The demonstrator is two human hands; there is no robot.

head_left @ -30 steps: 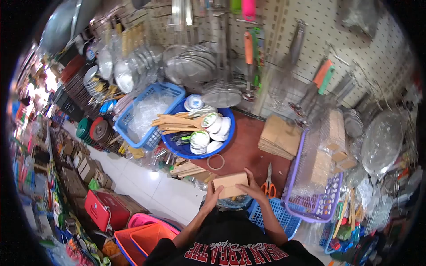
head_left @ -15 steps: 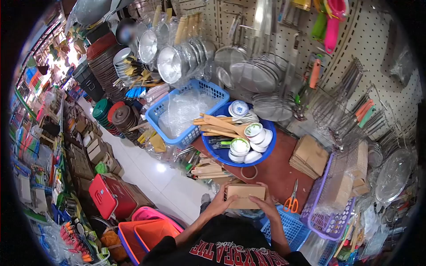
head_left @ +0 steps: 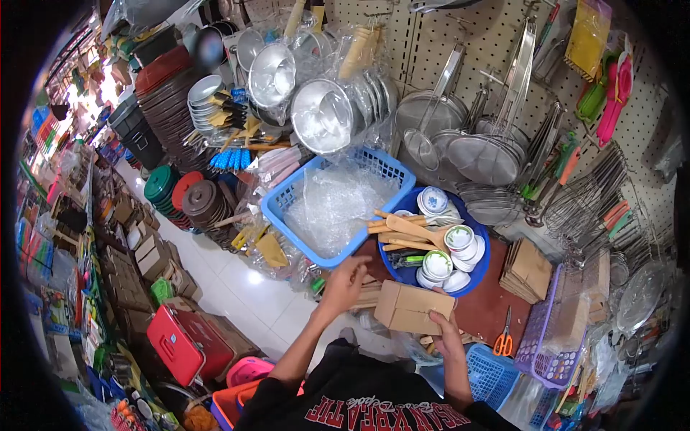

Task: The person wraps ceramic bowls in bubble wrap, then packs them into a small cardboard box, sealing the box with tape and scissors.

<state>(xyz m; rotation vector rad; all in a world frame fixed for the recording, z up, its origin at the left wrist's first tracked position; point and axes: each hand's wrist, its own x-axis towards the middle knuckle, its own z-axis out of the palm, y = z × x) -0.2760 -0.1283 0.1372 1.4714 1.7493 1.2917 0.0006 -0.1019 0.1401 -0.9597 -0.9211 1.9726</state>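
Observation:
My right hand (head_left: 447, 332) grips a small brown cardboard box (head_left: 410, 307) by its right end, thumb on its face. The box is tilted in front of my chest. To its left, my left hand (head_left: 346, 286) is off the box with its fingers stretched forward and nothing visible in them. It is just below the near edge of a light blue basket (head_left: 277, 215) that contains clear bubble wrap (head_left: 338, 205). Beyond the box stands a dark blue basin (head_left: 483, 248) with small white bowls (head_left: 437, 266), wooden spatulas (head_left: 413, 228) and other utensils.
Orange-handled scissors (head_left: 503, 341) and a stack of flat cardboard (head_left: 526, 269) lie on the red-brown table (head_left: 492, 312). A purple basket (head_left: 535, 352) stands to the right. Strainers (head_left: 481, 158) hang on the pegboard. A red cooler box (head_left: 188, 345) is on the floor at left.
My left hand has let go of the cardboard box and moved forward towards the light blue basket. My right hand now holds the box alone, and the view has shifted.

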